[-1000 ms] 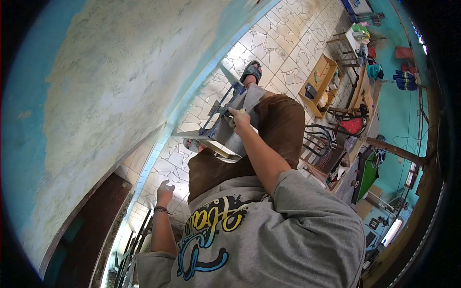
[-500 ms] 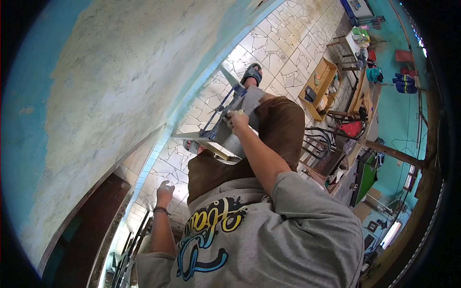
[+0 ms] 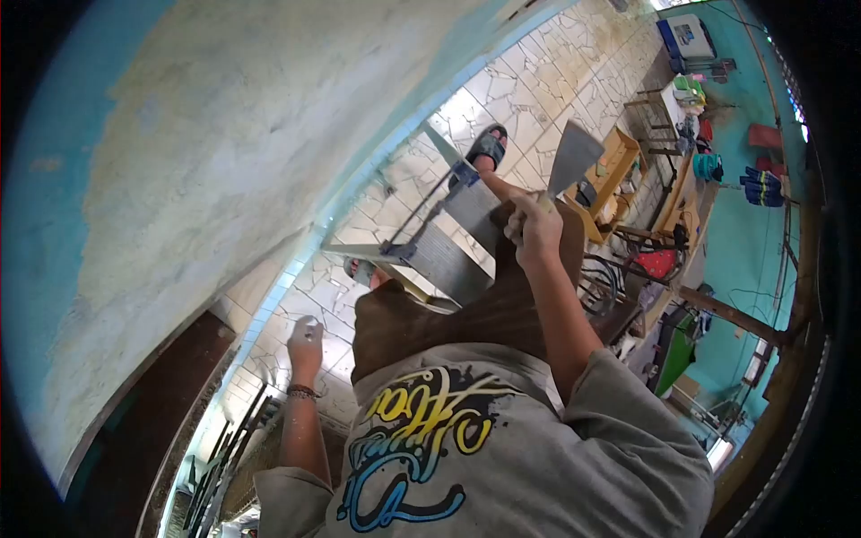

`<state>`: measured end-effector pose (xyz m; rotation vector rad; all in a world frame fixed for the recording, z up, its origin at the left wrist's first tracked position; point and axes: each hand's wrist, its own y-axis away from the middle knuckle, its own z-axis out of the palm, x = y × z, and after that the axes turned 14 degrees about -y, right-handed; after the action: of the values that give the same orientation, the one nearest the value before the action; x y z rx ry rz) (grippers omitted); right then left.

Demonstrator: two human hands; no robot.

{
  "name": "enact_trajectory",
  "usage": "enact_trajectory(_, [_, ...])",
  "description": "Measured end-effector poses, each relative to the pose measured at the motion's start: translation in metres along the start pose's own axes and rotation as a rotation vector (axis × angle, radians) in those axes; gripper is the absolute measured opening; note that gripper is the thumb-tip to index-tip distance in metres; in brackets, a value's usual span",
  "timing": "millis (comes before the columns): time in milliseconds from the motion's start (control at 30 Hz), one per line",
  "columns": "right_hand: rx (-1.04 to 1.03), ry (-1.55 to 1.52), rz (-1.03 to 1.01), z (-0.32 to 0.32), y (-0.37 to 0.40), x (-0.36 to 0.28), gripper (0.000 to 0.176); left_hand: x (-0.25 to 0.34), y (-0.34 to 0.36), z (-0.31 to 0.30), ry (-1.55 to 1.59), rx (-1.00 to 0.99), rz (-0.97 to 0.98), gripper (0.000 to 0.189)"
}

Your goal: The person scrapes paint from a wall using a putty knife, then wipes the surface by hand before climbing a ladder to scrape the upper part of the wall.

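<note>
Clearly, the right hand (image 3: 535, 230) was wrapped round the handle of a grey scraper with a broad, flared metal blade (image 3: 575, 160) — the blade jutting out past the fist, well apart from the left hand (image 3: 306, 348). That one hung with curled fingers, whether gripping anything I couldn't tell. Between them stood a grey, ribbed metal stepladder (image 3: 447, 266).
</note>
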<state>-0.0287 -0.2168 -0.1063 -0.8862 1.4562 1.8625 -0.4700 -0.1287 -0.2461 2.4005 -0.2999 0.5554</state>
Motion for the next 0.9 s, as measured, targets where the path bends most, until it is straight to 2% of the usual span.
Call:
enact_trajectory(100, [-0.017,0.032,-0.029,0.01,0.004,-0.016,0.025,0.006,0.002,-0.007,0.016,-0.02,-0.1,0.03])
enact_trajectory(200, [-0.025,-0.013,-0.012,0.02,0.013,-0.019,0.024,-0.003,0.002,-0.007,-0.021,0.057,-0.053,0.028])
enact_trajectory(300, [-0.035,-0.001,0.011,0.03,0.029,-0.02,0.024,0.001,0.007,-0.014,0.068,0.054,-0.043,0.027])
enact_trajectory(367, [-0.081,0.009,0.008,0.036,0.032,-0.017,0.025,-0.013,0.006,-0.009,-0.002,0.179,0.06,0.025])
enact_trajectory(400, [-0.093,0.042,-0.016,0.044,0.04,-0.019,0.027,-0.017,0.005,-0.012,0.02,0.256,0.181,0.022])
enact_trajectory(433, [-0.155,-0.001,-0.001,0.046,0.044,-0.02,0.026,-0.013,0.005,-0.016,0.038,0.321,0.15,0.018])
enact_trajectory(500, [-0.218,-0.039,0.003,0.055,0.051,-0.02,0.019,0.001,0.005,-0.041,0.044,0.428,0.154,0.009])
enact_trajectory(567, [-0.292,-0.053,-0.06,0.054,0.055,-0.023,0.015,0.037,0.017,-0.082,0.102,0.563,0.185,0.013])
enact_trajectory(633, [-0.34,-0.107,-0.106,0.066,0.071,-0.033,0.023,0.081,0.035,-0.134,0.039,0.579,0.093,0.015])
enact_trajectory(733, [-0.445,-0.092,-0.166,0.078,0.088,-0.045,0.028,0.139,0.061,-0.217,-0.207,1.06,0.4,0.019])
enact_trajectory(800, [-0.466,-0.135,-0.145,0.093,0.107,-0.055,0.028,0.182,0.092,-0.285,-0.364,1.352,0.525,0.02])
enact_trajectory(867, [-0.499,-0.171,-0.132,0.104,0.122,-0.061,0.028,0.214,0.111,-0.345,-0.507,1.667,0.567,0.026])
enact_trajectory(900, [-0.513,-0.175,-0.12,0.108,0.127,-0.064,0.027,0.231,0.121,-0.372,-0.573,1.747,0.54,0.038])
